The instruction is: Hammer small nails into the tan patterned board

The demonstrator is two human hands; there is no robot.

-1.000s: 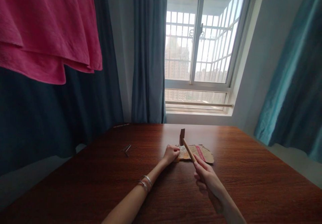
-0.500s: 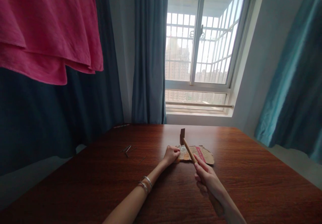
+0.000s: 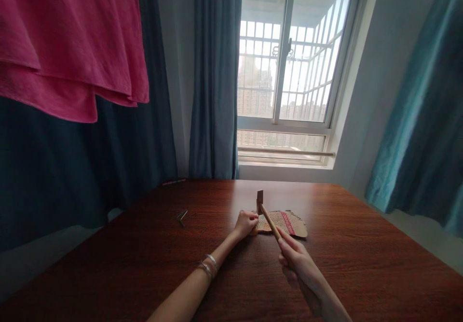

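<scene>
My right hand is closed around the wooden handle of a hammer. Its dark head is low over the near end of a flat tan piece, close to the fingers of my left hand. That piece lies on the table and has a dotted pattern, a red band and a notched far edge; its material is unclear. My left hand rests at the piece's left end with fingertips pinched together, and what they hold is too small to make out. Bracelets circle the left wrist.
Several thin metal rods or nails lie on the brown wooden table to the left. A pink cloth hangs at upper left. Blue curtains and a barred window stand behind the table.
The hammer head has come down slightly and to the left, nearer my left fingertips. My left hand and the tan piece stay in place.
</scene>
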